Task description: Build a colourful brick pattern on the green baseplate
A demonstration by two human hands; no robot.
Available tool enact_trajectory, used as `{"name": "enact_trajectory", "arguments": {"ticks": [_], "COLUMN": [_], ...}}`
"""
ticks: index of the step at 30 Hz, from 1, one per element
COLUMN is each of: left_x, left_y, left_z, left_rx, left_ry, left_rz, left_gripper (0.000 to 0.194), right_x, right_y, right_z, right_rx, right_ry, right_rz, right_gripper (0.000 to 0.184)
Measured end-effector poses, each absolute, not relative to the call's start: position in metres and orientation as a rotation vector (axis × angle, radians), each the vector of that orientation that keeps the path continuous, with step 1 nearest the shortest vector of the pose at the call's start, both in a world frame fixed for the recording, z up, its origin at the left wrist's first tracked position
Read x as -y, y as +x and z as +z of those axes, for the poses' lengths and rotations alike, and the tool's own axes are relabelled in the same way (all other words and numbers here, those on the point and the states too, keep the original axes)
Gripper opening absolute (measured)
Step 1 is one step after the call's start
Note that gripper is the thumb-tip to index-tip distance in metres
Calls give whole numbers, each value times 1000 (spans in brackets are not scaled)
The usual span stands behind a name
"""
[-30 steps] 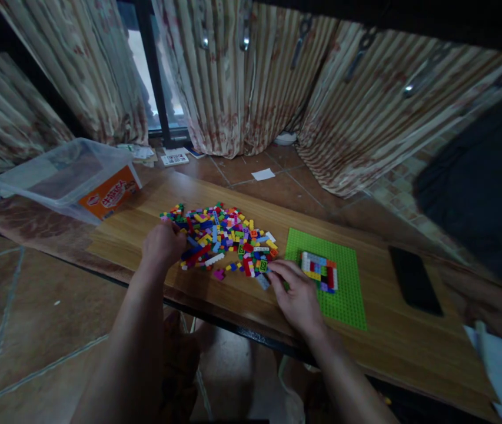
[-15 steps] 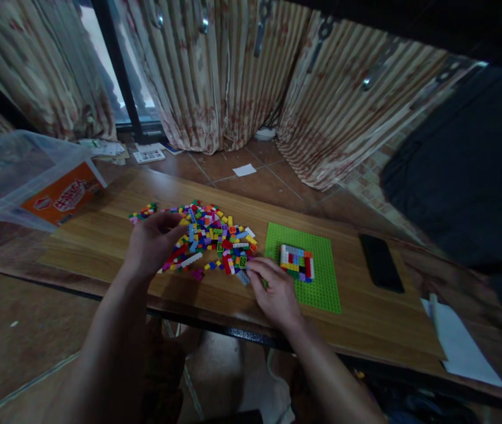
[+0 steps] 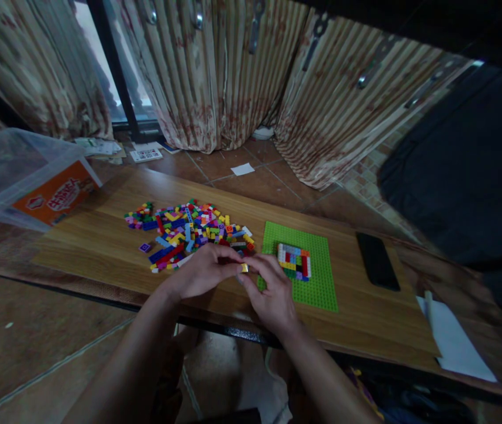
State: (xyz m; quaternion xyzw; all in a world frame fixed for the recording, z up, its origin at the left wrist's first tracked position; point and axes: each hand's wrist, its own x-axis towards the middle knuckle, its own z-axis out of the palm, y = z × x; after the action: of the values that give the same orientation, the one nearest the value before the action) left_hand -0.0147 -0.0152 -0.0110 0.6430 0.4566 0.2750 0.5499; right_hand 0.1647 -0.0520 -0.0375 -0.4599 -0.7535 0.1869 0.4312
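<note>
A heap of small coloured bricks (image 3: 184, 232) lies on the wooden table (image 3: 100, 241). Right of it lies a green baseplate (image 3: 316, 282) carrying a small rectangular brick build (image 3: 293, 261). My left hand (image 3: 202, 274) and my right hand (image 3: 271, 291) meet in front of the heap, just left of the baseplate. Their fingertips pinch a small yellow brick (image 3: 244, 268) between them. Both hands are closed in a pinch.
A clear plastic bin with an orange label (image 3: 30, 182) stands at the table's far left. A black phone (image 3: 376, 260) lies right of the baseplate, white paper (image 3: 454, 347) at the right edge. Striped curtains hang behind. A dark cloth mass (image 3: 462, 165) fills the right.
My left hand left the far side of the heap and came right to meet my right hand. Both now pinch a yellow brick. The camera view shifted a little.
</note>
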Motion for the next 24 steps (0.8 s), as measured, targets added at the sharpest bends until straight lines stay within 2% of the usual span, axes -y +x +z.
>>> {"name": "enact_trajectory", "arguments": {"ticks": [4, 7, 12, 17, 24], "left_x": [17, 17, 16, 14, 12], "left_y": [-8, -3, -2, -7, -9], "left_z": [-8, -7, -9, -13, -15], "left_rx": [-1022, -1044, -1161, -1201, -1197], "left_ry": [1481, 1464, 1554, 1559, 1588], "left_rz": [618, 635, 653, 678, 662], "left_gripper": [17, 21, 25, 25, 24], "right_x": [51, 49, 33, 14, 6], "right_y": [170, 179, 226, 278, 285], "right_z": [-38, -37, -34, -44, -56], "right_rx": [1987, 2018, 1854, 1781, 1840], "right_ry": [-1104, -1112, -1321, -1481, -1524], "right_rz": [491, 505, 366, 282, 255], "right_gripper": [20, 19, 16, 20, 19]}}
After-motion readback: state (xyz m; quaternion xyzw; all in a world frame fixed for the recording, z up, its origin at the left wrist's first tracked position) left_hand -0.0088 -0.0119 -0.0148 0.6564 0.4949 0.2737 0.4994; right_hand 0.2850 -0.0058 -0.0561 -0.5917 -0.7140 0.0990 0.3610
